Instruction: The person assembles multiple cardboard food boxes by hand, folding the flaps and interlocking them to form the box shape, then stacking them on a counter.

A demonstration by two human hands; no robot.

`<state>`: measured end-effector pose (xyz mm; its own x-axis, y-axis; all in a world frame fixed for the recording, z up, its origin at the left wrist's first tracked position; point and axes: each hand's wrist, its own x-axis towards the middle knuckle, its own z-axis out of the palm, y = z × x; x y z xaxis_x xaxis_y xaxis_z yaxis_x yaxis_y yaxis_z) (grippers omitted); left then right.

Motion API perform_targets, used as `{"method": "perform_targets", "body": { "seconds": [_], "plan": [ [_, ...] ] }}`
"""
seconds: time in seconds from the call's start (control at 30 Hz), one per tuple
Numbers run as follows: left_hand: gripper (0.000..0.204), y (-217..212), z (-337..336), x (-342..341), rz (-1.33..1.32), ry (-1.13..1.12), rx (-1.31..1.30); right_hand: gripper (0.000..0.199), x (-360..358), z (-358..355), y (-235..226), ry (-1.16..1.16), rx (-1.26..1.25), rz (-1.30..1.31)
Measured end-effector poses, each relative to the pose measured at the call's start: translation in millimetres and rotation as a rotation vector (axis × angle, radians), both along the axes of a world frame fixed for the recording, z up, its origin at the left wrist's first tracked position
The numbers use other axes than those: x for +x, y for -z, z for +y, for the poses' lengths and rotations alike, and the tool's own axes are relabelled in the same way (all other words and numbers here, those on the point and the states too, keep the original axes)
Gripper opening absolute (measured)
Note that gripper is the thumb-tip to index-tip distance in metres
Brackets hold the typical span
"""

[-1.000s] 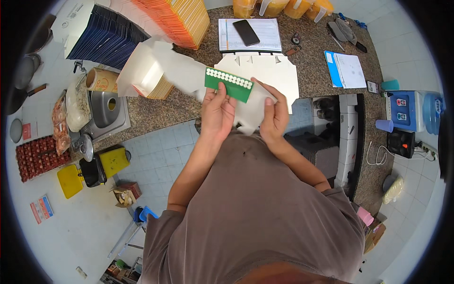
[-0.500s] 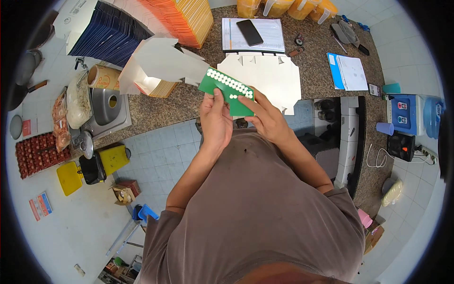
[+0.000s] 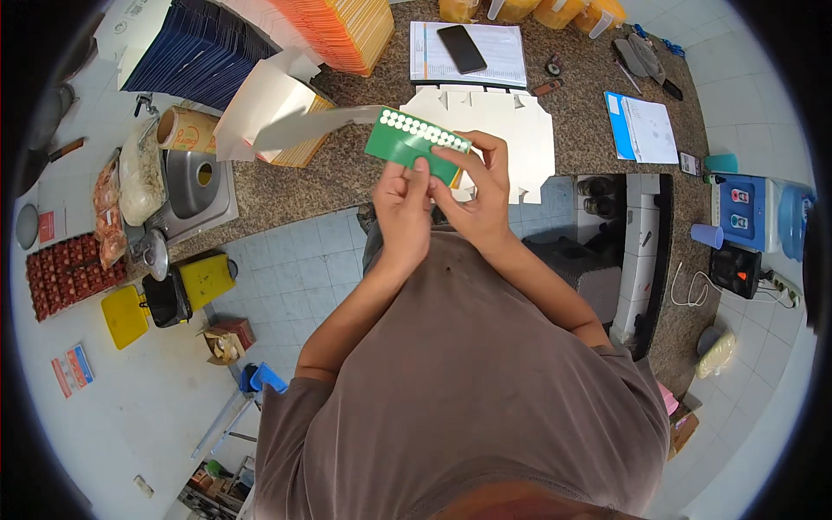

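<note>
A green sheet (image 3: 394, 146) with rows of white round stickers along its top is held in front of my chest, above the counter's near edge. My left hand (image 3: 405, 208) pinches its lower edge, thumb on the front. At the sheet's right side, my right hand (image 3: 478, 195) has its index finger on the stickers and its thumb under the lower edge. Whether a loose sticker is between those fingers is too small to tell. Just beyond lies a flat white carton blank (image 3: 511, 130), partly covered by the sheet and right hand.
Left of the sheet stands a part-folded white box (image 3: 269, 104). Tall stacks of dark blue cartons (image 3: 195, 61) and orange cartons (image 3: 342, 30) rise behind it. A phone (image 3: 462, 48) rests on papers (image 3: 425, 61) at the back. The sink (image 3: 225, 204) is at left.
The right hand's fingers have curled and its thumb now shows beneath the sheet. The sheet's lower right part with a few stickers is now hidden. The view has shifted slightly.
</note>
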<state>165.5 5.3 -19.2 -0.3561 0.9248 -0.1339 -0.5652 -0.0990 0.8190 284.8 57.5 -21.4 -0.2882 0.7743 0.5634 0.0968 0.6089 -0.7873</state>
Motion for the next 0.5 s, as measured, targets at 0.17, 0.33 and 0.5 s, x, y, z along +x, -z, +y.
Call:
{"method": "perform_targets", "body": {
  "seconds": [0.17, 0.33, 0.5],
  "plan": [
    [0.033, -10.6, -14.5, -53.2, 0.181, 0.366, -0.178, 0.023, 21.6, 4.8, 1.1, -0.023, -0.609, 0.252],
    [0.029, -16.8, -40.5, -60.3, 0.229, 0.899, -0.281, 0.016, 30.3, 29.9, -0.9, -0.473, -0.199, -0.139],
    [0.038, -0.8, -49.3, -58.7, 0.172, 0.948, -0.268, 0.024, 40.4, 14.0, -23.7, -0.736, -0.224, -0.524]
  ]
}}
